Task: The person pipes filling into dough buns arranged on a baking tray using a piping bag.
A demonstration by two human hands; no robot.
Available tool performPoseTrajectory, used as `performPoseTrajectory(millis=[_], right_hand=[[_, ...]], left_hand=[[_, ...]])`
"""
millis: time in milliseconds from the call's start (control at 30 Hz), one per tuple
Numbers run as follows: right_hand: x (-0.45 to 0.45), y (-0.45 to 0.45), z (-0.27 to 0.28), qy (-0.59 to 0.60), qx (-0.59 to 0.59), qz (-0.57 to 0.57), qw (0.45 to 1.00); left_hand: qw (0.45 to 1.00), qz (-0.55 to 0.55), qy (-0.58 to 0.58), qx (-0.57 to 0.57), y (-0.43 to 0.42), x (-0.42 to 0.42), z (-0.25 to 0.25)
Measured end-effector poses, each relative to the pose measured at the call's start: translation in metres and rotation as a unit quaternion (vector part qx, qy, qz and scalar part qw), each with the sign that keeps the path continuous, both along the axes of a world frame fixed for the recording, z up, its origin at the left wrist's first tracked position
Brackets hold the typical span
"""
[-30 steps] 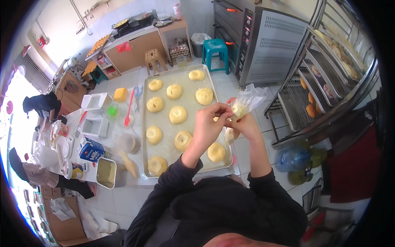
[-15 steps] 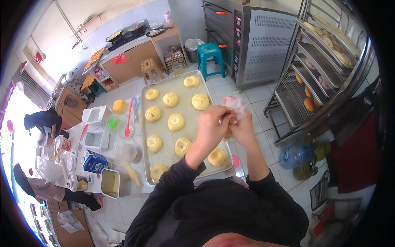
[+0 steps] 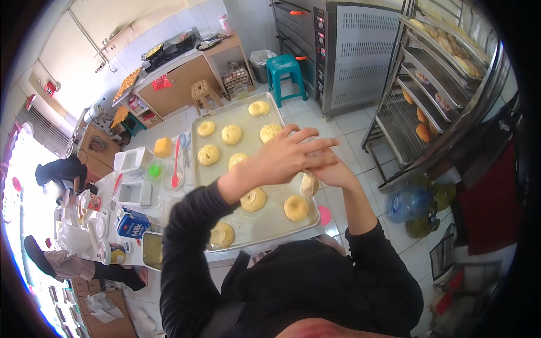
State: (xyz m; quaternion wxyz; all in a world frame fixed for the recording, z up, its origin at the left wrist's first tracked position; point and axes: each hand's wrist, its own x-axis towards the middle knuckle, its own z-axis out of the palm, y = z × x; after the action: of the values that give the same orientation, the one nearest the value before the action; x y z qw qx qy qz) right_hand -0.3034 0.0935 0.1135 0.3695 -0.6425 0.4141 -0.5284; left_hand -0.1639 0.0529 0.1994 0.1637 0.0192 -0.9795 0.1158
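My left hand [image 3: 293, 156] is raised over the baking tray [image 3: 256, 230], its fingers stretched and spread across the top of my right hand [image 3: 333, 170]. My right hand is closed round a clear plastic bag [image 3: 309, 185] with a pale filling, like a piping bag; its bulging lower part hangs beneath the fingers. My left hand hides its upper part. Several round yellow dough buns sit on the tray, some with a hollow or swirl on top. One dough bun [image 3: 296, 208] lies just below the bag, and a pleated bun [image 3: 270, 133] is partly behind my left hand.
Left of the tray are a red spatula [image 3: 177, 163], white loaf pans [image 3: 135, 191], a blue milk carton [image 3: 133, 223] and a metal container [image 3: 152, 249]. A tray rack [image 3: 394, 129] and water bottles [image 3: 408, 204] stand right. Two people are at the far left.
Both hands were pinching the bag's top together. Now my left hand has opened and spread over my right hand, and the filled end of the bag shows below.
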Motion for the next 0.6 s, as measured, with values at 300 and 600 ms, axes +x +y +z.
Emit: performPoseTrajectory(millis=[300,600], right_hand=[[-0.011,-0.011,0.009,0.017,0.153,0.257,0.954],[-0.009,-0.011,0.009,-0.229,0.148,0.434,0.859]], left_hand=[[0.994,-0.032,-0.088,-0.063,-0.010,0.015,0.009],[0.992,-0.125,0.013,-0.034,-0.024,0.021,0.012]])
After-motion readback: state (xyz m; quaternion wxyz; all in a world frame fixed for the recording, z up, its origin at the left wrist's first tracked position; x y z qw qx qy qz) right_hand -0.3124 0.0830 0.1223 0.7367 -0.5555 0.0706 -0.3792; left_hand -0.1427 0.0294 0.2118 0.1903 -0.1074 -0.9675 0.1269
